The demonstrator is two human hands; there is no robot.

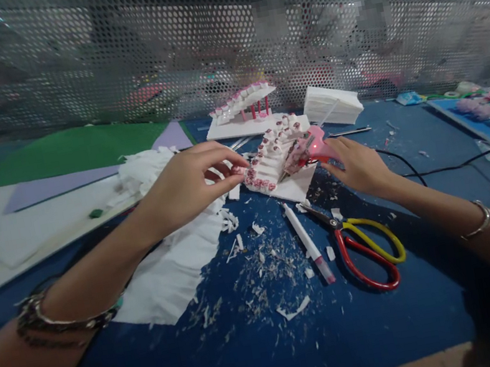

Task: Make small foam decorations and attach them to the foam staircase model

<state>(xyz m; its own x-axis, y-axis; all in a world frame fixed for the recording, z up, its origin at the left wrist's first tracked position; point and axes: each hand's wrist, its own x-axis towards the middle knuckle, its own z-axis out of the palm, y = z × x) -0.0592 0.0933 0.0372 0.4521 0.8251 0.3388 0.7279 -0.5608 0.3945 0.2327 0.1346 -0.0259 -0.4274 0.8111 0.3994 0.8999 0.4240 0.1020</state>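
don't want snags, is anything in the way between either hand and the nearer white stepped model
Nothing visible blocks the left hand, at the left edge of the stepped model. Between the right hand and the model is only the pink glue gun that hand holds. The pen and scissors lie nearer the viewer.

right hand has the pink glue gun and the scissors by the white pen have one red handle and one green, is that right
The green is wrong: the head view shows the scissors by the white pen with one red handle and one yellow handle. The right hand does have the pink glue gun.
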